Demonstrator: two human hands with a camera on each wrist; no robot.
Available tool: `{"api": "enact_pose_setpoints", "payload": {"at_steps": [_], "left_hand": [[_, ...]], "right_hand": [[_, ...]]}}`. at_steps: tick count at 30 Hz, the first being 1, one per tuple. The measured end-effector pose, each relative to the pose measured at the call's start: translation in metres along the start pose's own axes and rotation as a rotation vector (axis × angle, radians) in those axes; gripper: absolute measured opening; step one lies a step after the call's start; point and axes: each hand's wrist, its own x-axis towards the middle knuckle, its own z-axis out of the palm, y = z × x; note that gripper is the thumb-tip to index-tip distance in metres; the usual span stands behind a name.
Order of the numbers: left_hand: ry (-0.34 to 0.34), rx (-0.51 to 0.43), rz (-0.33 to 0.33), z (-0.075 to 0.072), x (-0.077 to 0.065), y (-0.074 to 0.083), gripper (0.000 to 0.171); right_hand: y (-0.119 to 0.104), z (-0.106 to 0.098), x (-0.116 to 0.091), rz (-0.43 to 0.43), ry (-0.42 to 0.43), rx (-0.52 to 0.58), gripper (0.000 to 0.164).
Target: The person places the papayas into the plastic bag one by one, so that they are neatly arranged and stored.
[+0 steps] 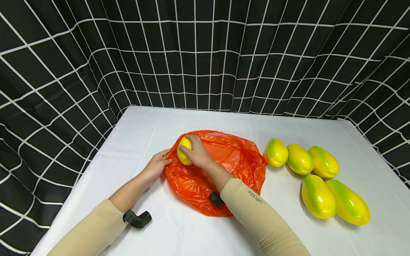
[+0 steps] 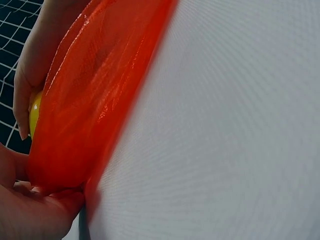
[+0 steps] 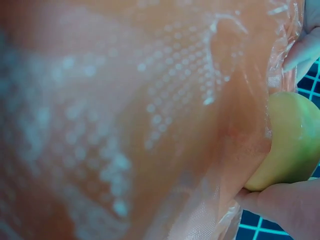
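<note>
A red plastic bag (image 1: 224,153) lies mouth up on the table, its rim spread wide. My left hand (image 1: 156,166) pinches the bag's left rim between thumb and fingers; the left wrist view shows the red film (image 2: 95,100) stretched up from that grip. Inside the left part of the mouth, my right hand (image 1: 198,152) grips a yellow mango (image 1: 184,151), fingers over its top and thumb at its near side. In the right wrist view the mango (image 3: 290,145) shows a greenish side, close against the bag's film.
To the right of the bag several yellow-green mangoes (image 1: 301,159) lie on the white tablecloth (image 1: 282,220), two of them nearer the front. A black curtain with a white grid (image 1: 208,53) hangs behind the table and along both sides.
</note>
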Motion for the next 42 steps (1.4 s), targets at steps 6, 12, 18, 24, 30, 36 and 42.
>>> {"api": "enact_pose_setpoints", "payload": {"at_steps": [6,12,18,24,30,36,42], "left_hand": [[-0.013,-0.002,0.009,0.000,0.000,0.001,0.050],[-0.018,-0.001,0.006,0.000,0.000,0.001,0.051],[-0.016,-0.008,0.004,0.000,0.000,0.000,0.051],[-0.010,-0.009,0.004,0.001,0.001,0.002,0.051],[0.002,0.005,-0.009,-0.001,0.001,0.002,0.051],[0.003,0.009,-0.012,-0.001,0.001,0.001,0.051],[-0.002,0.003,-0.006,0.000,0.001,0.001,0.052]], "right_hand": [[-0.001,-0.001,-0.001,0.014,-0.002,0.017,0.053],[-0.001,-0.001,-0.001,0.017,0.010,0.022,0.053],[-0.006,-0.005,0.000,-0.010,0.068,0.046,0.055],[-0.014,-0.020,-0.003,0.019,0.097,0.083,0.056],[-0.016,-0.042,-0.007,0.044,0.100,0.112,0.056],[-0.014,-0.079,-0.018,0.075,0.136,0.172,0.057],[-0.006,-0.128,-0.036,0.060,0.208,0.203,0.053]]}}
